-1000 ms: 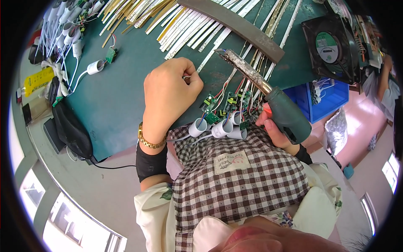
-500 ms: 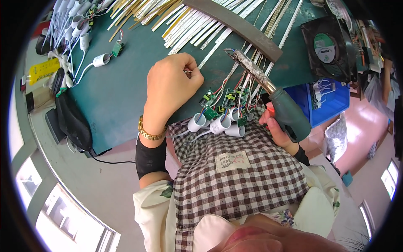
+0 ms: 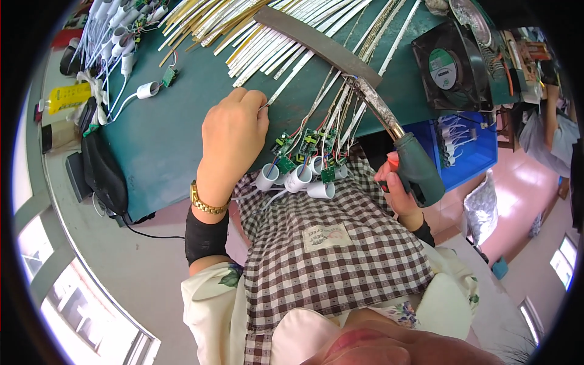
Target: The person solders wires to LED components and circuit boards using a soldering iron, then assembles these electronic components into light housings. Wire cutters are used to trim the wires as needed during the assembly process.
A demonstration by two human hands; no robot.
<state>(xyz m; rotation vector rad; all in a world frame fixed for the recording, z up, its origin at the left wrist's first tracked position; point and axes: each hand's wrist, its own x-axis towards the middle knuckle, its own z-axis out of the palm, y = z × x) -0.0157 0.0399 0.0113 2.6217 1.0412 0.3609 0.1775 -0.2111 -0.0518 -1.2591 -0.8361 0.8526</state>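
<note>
My left hand (image 3: 234, 134) is closed in a pinch at the near end of a thin white strip (image 3: 291, 76), which looks like an LED strip. In my right hand (image 3: 398, 191) is a soldering gun (image 3: 420, 167) with a dark green handle, its long metal barrel pointing up and left. Its tip sits by the near right end of a dark grey bar (image 3: 316, 44) lying across the strips. Between my hands, small green circuit boards (image 3: 309, 145) with thin wires hang at the table edge, joined to white cylindrical caps (image 3: 298, 180) over the checked apron.
Many white and yellow strips (image 3: 201, 24) cover the far table. A black fan (image 3: 447, 67) stands at right above a blue bin (image 3: 468, 158) of white parts. More white caps on cables (image 3: 118, 42) lie far left, near a black pouch-like object (image 3: 103, 170). Another person (image 3: 553, 128) is far right.
The view has shifted, so most things sit further left. My left hand has drawn slightly away from the circuit boards. The soldering gun's tip has come closer to the bar's near end.
</note>
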